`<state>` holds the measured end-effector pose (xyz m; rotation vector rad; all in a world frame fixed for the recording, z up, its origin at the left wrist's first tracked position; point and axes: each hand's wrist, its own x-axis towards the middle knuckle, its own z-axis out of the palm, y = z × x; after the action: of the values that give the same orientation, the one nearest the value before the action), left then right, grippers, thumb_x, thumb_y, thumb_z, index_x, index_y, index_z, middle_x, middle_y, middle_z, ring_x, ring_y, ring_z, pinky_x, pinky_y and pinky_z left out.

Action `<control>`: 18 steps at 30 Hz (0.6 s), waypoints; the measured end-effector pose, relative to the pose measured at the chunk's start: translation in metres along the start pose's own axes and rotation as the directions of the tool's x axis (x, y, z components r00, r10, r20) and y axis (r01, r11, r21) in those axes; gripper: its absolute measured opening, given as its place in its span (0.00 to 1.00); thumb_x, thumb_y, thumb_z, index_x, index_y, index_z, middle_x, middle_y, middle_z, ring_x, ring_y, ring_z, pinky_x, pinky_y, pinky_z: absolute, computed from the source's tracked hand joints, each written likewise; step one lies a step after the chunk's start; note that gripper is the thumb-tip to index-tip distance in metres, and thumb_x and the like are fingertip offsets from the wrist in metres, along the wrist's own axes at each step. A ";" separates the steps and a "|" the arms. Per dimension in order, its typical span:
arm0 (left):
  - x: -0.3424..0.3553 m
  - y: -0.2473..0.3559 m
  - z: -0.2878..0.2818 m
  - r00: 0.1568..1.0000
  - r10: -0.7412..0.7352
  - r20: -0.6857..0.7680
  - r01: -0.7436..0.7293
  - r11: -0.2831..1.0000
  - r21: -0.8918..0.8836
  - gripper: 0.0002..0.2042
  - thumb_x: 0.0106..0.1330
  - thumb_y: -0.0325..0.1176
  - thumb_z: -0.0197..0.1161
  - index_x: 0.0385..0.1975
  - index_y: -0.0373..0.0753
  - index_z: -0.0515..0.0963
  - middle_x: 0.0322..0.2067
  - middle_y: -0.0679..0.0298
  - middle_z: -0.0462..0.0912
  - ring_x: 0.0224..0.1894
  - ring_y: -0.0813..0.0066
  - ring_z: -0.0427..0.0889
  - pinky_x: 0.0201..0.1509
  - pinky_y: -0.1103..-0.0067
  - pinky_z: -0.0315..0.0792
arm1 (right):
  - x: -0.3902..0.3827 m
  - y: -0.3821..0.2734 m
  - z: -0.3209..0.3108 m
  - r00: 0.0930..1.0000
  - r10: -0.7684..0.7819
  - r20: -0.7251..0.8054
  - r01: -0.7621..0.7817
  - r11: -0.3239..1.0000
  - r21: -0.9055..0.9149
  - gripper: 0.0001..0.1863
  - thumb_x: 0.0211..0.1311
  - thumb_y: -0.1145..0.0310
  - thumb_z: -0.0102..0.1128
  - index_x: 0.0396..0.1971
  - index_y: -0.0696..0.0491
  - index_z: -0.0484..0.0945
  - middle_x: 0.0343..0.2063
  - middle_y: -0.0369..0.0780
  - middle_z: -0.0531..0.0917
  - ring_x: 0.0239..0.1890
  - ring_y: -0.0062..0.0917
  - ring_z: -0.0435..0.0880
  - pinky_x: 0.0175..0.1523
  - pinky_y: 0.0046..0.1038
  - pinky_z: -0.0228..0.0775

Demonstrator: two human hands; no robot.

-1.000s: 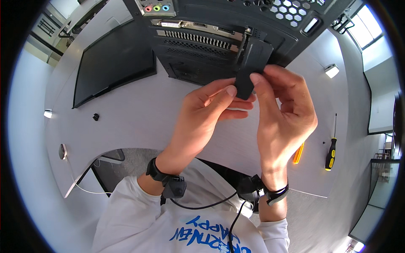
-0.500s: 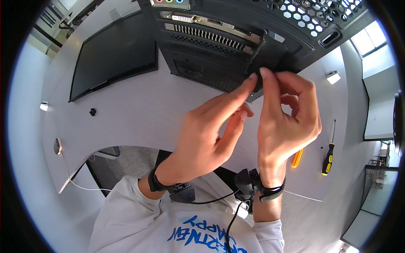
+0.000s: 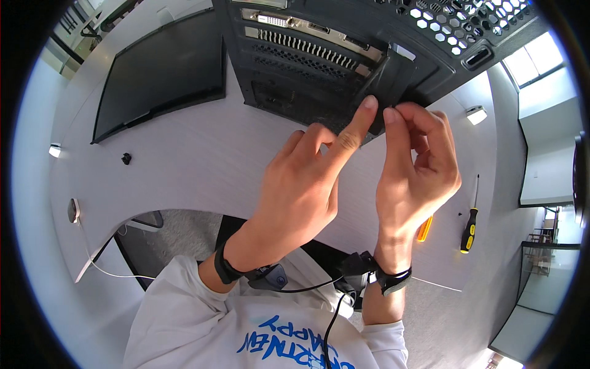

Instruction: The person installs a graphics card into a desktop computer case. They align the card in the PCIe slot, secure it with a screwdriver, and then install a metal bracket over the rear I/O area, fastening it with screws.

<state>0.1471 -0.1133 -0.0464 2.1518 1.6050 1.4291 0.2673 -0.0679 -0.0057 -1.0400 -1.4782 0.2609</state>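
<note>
A black computer case [image 3: 455, 77] fills the top, its rear with ports and vents toward me. A narrow black cover piece [image 3: 394, 74] lies against it, right of the silver slot strip. My left hand [image 3: 299, 190] has its index finger stretched onto the cover's lower part, the other fingers bent and apart from it. My right hand [image 3: 413, 166] pinches at the lower right end of that cover with thumb and index finger, its other fingers curled. The pinched edge is mostly hidden by the fingertips.
A flat monitor [image 3: 160, 74] lies at the upper left of the pale desk [image 3: 178, 172]. A small black part [image 3: 126, 158], a mouse [image 3: 74, 211] and its white cable are left. An orange-handled tool [image 3: 425, 229], a yellow-black screwdriver [image 3: 469, 229] and a white block [image 3: 476, 115] are right.
The cover has moved from being held out in both hands to lying against the case. My left hand has turned from holding it to touching it with the index finger. The case appears further right.
</note>
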 end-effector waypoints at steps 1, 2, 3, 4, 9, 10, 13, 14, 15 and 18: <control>0.001 0.000 0.000 1.000 -0.002 -0.004 0.002 1.000 0.000 0.45 0.50 0.13 0.62 0.74 0.52 0.65 0.30 0.63 0.73 0.28 0.65 0.74 0.31 0.73 0.75 | -0.001 0.000 0.001 1.000 0.030 -0.009 -0.030 0.999 0.012 0.04 0.56 0.80 0.70 0.29 0.56 0.83 0.23 0.32 0.77 0.20 0.13 0.71 0.27 0.18 0.62; 0.001 -0.001 0.000 1.000 -0.003 -0.008 0.003 1.000 -0.001 0.46 0.50 0.13 0.62 0.74 0.53 0.65 0.30 0.63 0.72 0.28 0.66 0.74 0.31 0.73 0.75 | -0.003 -0.001 0.002 0.998 0.053 -0.021 -0.053 0.998 0.018 0.04 0.56 0.79 0.70 0.29 0.56 0.83 0.23 0.32 0.77 0.20 0.13 0.71 0.27 0.18 0.61; 0.002 -0.001 -0.001 1.000 -0.001 -0.001 0.001 1.000 0.002 0.46 0.50 0.13 0.62 0.74 0.53 0.65 0.30 0.63 0.72 0.28 0.66 0.74 0.31 0.73 0.74 | -0.005 -0.002 0.003 0.997 0.076 -0.033 -0.076 0.997 0.025 0.03 0.57 0.79 0.69 0.29 0.56 0.83 0.23 0.32 0.77 0.20 0.13 0.71 0.27 0.17 0.61; 0.001 -0.001 -0.002 1.000 0.001 0.006 -0.001 1.000 0.005 0.46 0.49 0.12 0.62 0.74 0.53 0.65 0.29 0.63 0.71 0.28 0.66 0.73 0.31 0.73 0.74 | -0.007 -0.002 0.004 0.995 0.093 -0.041 -0.092 0.996 0.020 0.03 0.58 0.78 0.69 0.30 0.57 0.83 0.23 0.32 0.77 0.21 0.12 0.71 0.27 0.17 0.60; 0.000 0.000 -0.004 0.999 -0.014 0.041 0.014 1.000 -0.005 0.46 0.49 0.12 0.61 0.74 0.53 0.65 0.28 0.64 0.69 0.28 0.66 0.73 0.31 0.72 0.74 | -0.015 -0.001 0.012 0.975 0.193 -0.110 -0.177 0.974 0.139 0.03 0.59 0.78 0.69 0.31 0.55 0.83 0.24 0.31 0.78 0.22 0.10 0.70 0.26 0.16 0.58; 0.000 -0.001 -0.004 0.999 -0.015 0.037 0.015 1.000 -0.006 0.46 0.49 0.12 0.61 0.74 0.53 0.65 0.28 0.64 0.69 0.28 0.66 0.73 0.31 0.72 0.74 | -0.015 -0.001 0.013 0.971 0.206 -0.120 -0.186 0.969 0.161 0.03 0.59 0.78 0.70 0.31 0.55 0.83 0.24 0.31 0.78 0.22 0.11 0.70 0.26 0.17 0.58; 0.001 -0.002 -0.003 0.999 -0.026 0.030 0.026 1.000 0.001 0.46 0.50 0.13 0.61 0.73 0.53 0.66 0.28 0.64 0.69 0.28 0.66 0.74 0.31 0.72 0.74 | -0.014 0.001 0.014 0.979 0.155 -0.130 -0.145 0.986 0.082 0.03 0.59 0.77 0.70 0.30 0.54 0.84 0.24 0.30 0.78 0.22 0.12 0.69 0.26 0.18 0.59; 0.002 -0.003 -0.002 0.999 -0.032 0.024 0.032 0.999 0.001 0.45 0.50 0.13 0.61 0.73 0.53 0.66 0.28 0.64 0.69 0.28 0.66 0.74 0.31 0.72 0.74 | -0.014 0.001 0.014 0.984 0.122 -0.128 -0.119 0.992 0.031 0.04 0.58 0.77 0.71 0.30 0.54 0.84 0.24 0.30 0.78 0.22 0.13 0.69 0.26 0.18 0.59; 0.003 -0.003 -0.002 0.999 -0.036 0.032 0.036 0.999 -0.001 0.45 0.50 0.13 0.61 0.73 0.53 0.66 0.28 0.64 0.69 0.28 0.66 0.74 0.31 0.72 0.74 | -0.013 0.002 0.015 0.986 0.094 -0.137 -0.093 0.996 0.013 0.04 0.58 0.77 0.71 0.30 0.53 0.84 0.24 0.30 0.78 0.22 0.14 0.69 0.26 0.18 0.60; 0.003 -0.002 -0.001 0.998 -0.049 0.042 0.050 0.999 -0.020 0.44 0.51 0.13 0.61 0.73 0.53 0.66 0.28 0.64 0.70 0.28 0.65 0.74 0.31 0.71 0.75 | -0.011 0.000 0.016 0.988 0.031 -0.154 -0.040 0.997 -0.061 0.05 0.57 0.77 0.72 0.29 0.52 0.84 0.23 0.30 0.78 0.21 0.16 0.69 0.25 0.20 0.61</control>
<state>0.1450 -0.1110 -0.0449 2.1012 1.6097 1.3716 0.2515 -0.0691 -0.0171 -1.1139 -1.3376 0.1558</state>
